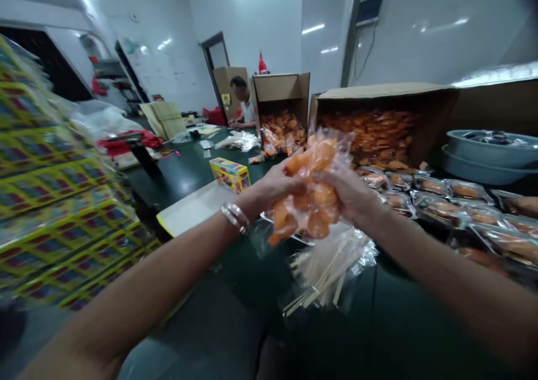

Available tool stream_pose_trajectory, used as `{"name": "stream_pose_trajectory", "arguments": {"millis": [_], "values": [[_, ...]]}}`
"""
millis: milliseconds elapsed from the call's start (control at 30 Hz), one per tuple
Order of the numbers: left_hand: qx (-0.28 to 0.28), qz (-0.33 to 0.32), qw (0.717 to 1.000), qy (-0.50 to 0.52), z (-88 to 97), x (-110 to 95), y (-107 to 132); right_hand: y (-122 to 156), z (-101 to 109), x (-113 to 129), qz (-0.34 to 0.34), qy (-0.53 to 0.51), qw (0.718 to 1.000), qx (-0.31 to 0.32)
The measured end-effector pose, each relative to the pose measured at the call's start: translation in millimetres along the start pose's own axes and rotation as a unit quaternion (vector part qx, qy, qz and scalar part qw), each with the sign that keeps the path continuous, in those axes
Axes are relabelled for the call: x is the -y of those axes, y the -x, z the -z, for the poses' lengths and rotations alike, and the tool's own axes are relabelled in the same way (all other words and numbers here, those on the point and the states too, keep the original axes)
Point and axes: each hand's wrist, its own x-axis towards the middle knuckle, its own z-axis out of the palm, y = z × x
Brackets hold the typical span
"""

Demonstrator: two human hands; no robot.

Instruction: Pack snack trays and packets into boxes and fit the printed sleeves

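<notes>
Between my hands is a bunch of orange pieces in clear plastic bags (321, 203), held above the dark green table. My left hand (279, 184), with silver bangles at the wrist, grips the bunch from the left. My right hand (351, 192) closes on its right side; some fingertips are hidden behind the plastic. What the orange pieces are, I cannot make out. Just below them on the table lie pale thin sticks in clear bags (321, 276). A white dish rim shows partly behind the bunch.
Two open cartons (380, 91) (281, 88) of bagged orange pieces stand behind. Clear packs (441, 209) lie at right, near grey-blue basins (491, 156). A yellow printed box (230, 174) stands left of my hands. Stacked yellow boxes (63, 217) rise at far left. A person (247, 108) sits across the table.
</notes>
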Motion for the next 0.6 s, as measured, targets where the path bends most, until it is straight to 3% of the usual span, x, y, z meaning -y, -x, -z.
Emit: {"name": "stream_pose_trajectory", "arguments": {"millis": [133,200,267,400,600], "values": [[-0.073,0.032,0.996,-0.037,17.7,9,115,67,-64,-60,-0.048,-0.060,0.997,0.022],[-0.103,0.048,0.993,-0.045,27.6,29,155,88,-82,-94,-0.101,-0.071,0.992,0.018],[-0.131,0.090,0.987,-0.021,37.1,54,178,96,-88,-125,-0.114,-0.060,0.991,0.021],[-0.159,0.083,0.983,-0.034,51.6,101,178,86,-75,-159,-0.121,-0.011,0.992,0.030],[-0.169,0.028,0.980,-0.102,65.1,139,138,56,-48,-166,-0.067,0.100,0.993,0.020]]}}
